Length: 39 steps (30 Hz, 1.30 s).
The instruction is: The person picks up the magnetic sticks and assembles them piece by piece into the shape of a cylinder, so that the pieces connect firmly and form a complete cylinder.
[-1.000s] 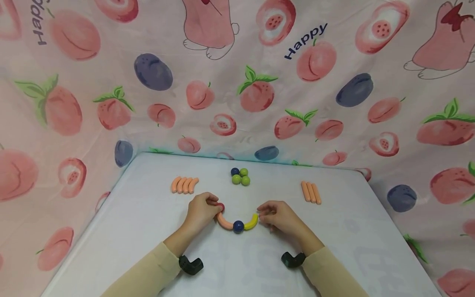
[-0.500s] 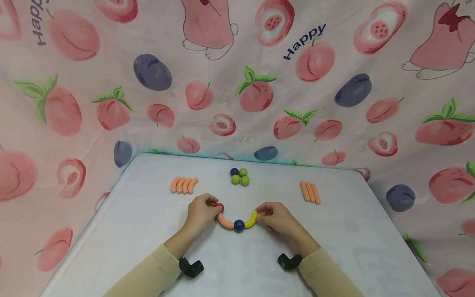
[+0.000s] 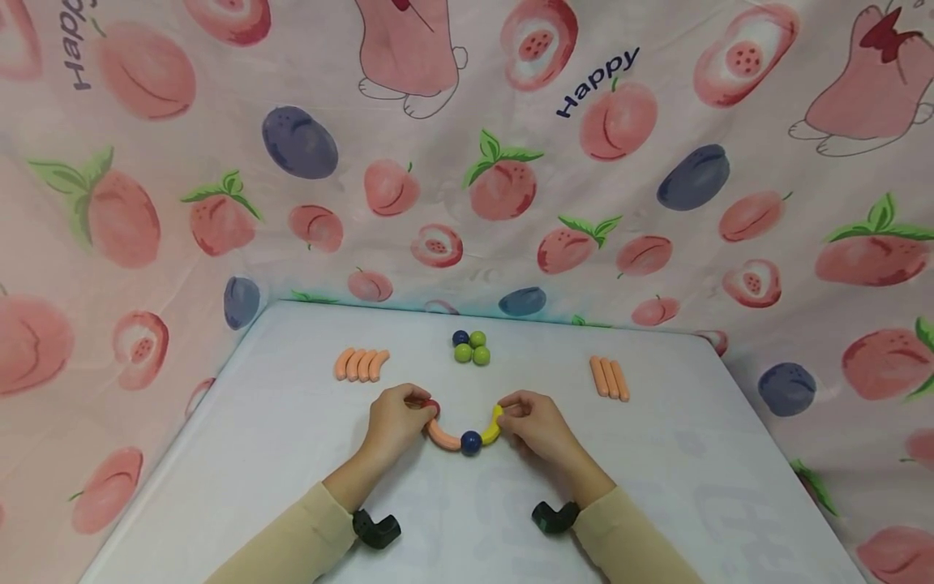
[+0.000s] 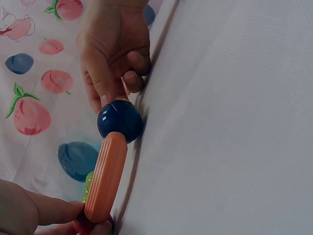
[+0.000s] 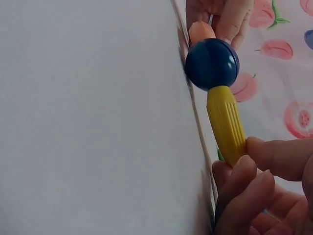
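Observation:
A U-shaped chain of toy pieces lies between the two hands on the table. It runs from a red ball [image 3: 433, 405] through an orange curved rod [image 3: 443, 438] and a dark blue ball [image 3: 471, 442] to a yellow curved rod [image 3: 492, 430]. My left hand [image 3: 397, 418] pinches the red ball, which is mostly hidden by the fingers in the left wrist view. The free end of the yellow rod is between the thumb and fingers of my right hand [image 3: 540, 423]. In the right wrist view the yellow rod [image 5: 226, 125] meets the blue ball [image 5: 212, 63].
Several orange curved rods [image 3: 361, 365] lie in a row at the back left of the white table [image 3: 467, 519]. Green balls [image 3: 477, 339] and another blue ball [image 3: 460, 338] cluster at the back middle. Three straight orange rods [image 3: 609, 378] lie back right. A fruit-print curtain [image 3: 438, 162] hangs behind.
My right hand has moved left and taken hold of the yellow rod's end. That end has swung inward and stands steeper. The left hand stays almost still on the red ball.

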Each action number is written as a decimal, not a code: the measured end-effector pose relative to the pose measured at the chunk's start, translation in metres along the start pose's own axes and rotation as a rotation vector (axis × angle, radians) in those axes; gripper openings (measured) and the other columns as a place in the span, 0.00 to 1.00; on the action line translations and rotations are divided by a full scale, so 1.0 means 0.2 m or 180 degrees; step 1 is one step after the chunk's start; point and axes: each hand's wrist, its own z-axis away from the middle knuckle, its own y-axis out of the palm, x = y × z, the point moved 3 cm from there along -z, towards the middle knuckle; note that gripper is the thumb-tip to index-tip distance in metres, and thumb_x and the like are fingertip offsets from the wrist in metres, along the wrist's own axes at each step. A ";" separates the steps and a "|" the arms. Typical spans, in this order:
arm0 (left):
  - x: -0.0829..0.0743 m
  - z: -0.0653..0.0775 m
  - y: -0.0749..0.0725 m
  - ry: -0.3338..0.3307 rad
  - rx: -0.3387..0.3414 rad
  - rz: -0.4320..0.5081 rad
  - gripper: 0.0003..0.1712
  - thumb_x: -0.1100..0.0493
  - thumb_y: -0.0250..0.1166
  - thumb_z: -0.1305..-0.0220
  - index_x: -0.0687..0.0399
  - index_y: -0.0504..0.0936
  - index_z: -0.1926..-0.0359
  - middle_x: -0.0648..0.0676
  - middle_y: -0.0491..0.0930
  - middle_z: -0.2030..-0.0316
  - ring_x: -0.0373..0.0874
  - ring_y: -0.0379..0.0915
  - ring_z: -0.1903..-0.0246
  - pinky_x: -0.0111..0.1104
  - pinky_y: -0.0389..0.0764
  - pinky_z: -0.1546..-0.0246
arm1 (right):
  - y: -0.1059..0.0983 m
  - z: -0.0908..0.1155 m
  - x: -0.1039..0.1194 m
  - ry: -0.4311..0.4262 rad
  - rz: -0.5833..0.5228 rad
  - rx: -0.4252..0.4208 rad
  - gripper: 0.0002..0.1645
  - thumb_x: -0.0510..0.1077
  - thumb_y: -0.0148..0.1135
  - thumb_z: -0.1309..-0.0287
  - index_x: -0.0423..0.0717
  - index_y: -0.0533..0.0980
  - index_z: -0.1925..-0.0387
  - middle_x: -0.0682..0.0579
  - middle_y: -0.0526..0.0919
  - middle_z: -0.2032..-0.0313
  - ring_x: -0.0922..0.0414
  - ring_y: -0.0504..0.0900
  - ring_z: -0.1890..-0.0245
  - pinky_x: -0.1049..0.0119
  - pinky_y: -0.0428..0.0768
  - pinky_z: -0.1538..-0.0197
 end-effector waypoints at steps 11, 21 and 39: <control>0.01 0.03 -0.01 -0.0119 0.0128 0.0263 0.10 0.63 0.76 0.36 0.60 0.88 0.55 0.58 0.89 0.63 0.41 0.84 0.68 0.31 0.87 0.68 | 0.03 -0.07 0.01 0.0106 -0.0116 -0.0155 0.13 0.40 0.71 0.33 0.48 0.85 0.48 0.50 0.85 0.62 0.56 0.76 0.75 0.68 0.75 0.74; 0.01 0.05 -0.02 -0.0277 0.0350 0.0346 0.13 0.65 0.76 0.36 0.61 0.86 0.52 0.59 0.87 0.60 0.42 0.85 0.69 0.32 0.89 0.66 | 0.03 -0.11 0.04 0.0244 -0.0193 -0.0244 0.12 0.40 0.71 0.33 0.47 0.87 0.49 0.48 0.85 0.59 0.55 0.75 0.69 0.68 0.75 0.70; -0.01 -0.08 -0.10 -0.0250 0.0676 0.0769 0.16 0.72 0.68 0.32 0.67 0.85 0.44 0.64 0.88 0.51 0.46 0.87 0.61 0.37 0.92 0.62 | 0.03 -0.18 0.02 0.0209 -0.0360 -0.0178 0.11 0.41 0.72 0.32 0.49 0.88 0.50 0.49 0.85 0.57 0.55 0.76 0.64 0.69 0.75 0.67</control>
